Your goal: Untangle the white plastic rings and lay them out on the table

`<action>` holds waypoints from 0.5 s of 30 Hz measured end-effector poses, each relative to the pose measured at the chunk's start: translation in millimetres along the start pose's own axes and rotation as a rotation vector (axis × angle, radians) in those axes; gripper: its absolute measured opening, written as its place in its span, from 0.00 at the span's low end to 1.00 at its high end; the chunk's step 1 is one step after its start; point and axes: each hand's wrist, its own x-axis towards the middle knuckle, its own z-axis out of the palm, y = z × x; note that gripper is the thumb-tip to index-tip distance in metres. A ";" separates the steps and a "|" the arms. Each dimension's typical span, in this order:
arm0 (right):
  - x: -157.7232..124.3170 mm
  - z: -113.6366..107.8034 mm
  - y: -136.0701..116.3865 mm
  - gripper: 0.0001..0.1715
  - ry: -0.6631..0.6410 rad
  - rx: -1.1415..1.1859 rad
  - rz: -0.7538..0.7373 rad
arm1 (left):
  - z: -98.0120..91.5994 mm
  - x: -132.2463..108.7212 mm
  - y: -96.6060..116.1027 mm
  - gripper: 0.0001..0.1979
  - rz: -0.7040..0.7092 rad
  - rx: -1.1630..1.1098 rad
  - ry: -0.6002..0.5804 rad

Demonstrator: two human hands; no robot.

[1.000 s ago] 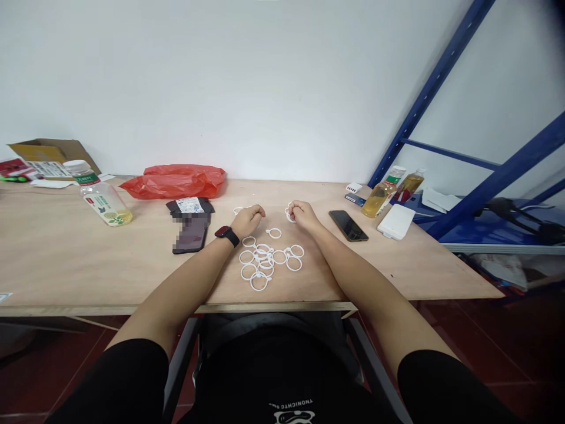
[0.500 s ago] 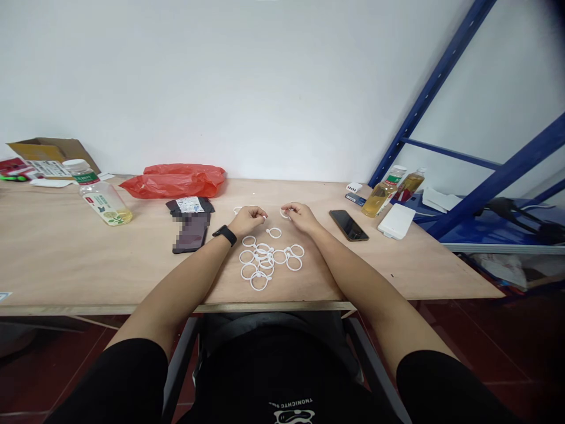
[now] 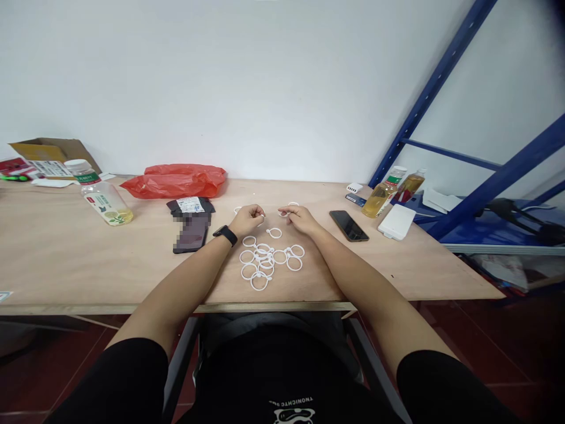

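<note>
Over the middle of the table my left hand [image 3: 248, 220], with a black watch on its wrist, is closed in a pinch. A small white part of a ring shows at its fingertips. Another white ring [image 3: 237, 209] peeks out behind this hand, mostly hidden. Across a small gap, my right hand [image 3: 301, 218] has thumb and fingers closed on a thin white plastic ring [image 3: 281, 214]; a further white arc [image 3: 293, 204] shows just behind its fingers. Below the hands lies one single ring [image 3: 275, 233], and nearer me a loose pile of several rings [image 3: 259, 282] with small tabs.
Left of the hands are a red plastic bag [image 3: 176, 181], a dark package [image 3: 192, 232], a drink bottle [image 3: 103, 197] and a cardboard box [image 3: 55, 156]. To the right are a phone [image 3: 348, 225], a white box [image 3: 396, 221] and another bottle [image 3: 383, 194]. A blue metal frame [image 3: 424, 100] stands beyond.
My right hand's fingers have shifted a little on the ring, and a white arc now shows behind them. The left hand stays nearly in place. The pile is unchanged.
</note>
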 end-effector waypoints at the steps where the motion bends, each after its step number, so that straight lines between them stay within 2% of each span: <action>1: -0.4 0.3 0.0 0.30 -0.013 0.013 0.005 | 0.3 -0.1 -0.1 0.08 0.000 0.005 0.001; 5: 0.1 2.4 2.0 0.30 -0.043 0.066 0.009 | 1.1 -0.2 -0.2 0.08 -0.009 0.008 -0.003; 10: 4.3 5.0 6.6 0.24 -0.027 0.108 0.058 | 0.5 0.4 -0.4 0.08 0.000 0.024 0.005; 15: 5.2 5.0 5.2 0.21 -0.020 0.065 0.081 | 0.6 0.1 0.5 0.06 0.014 0.027 0.010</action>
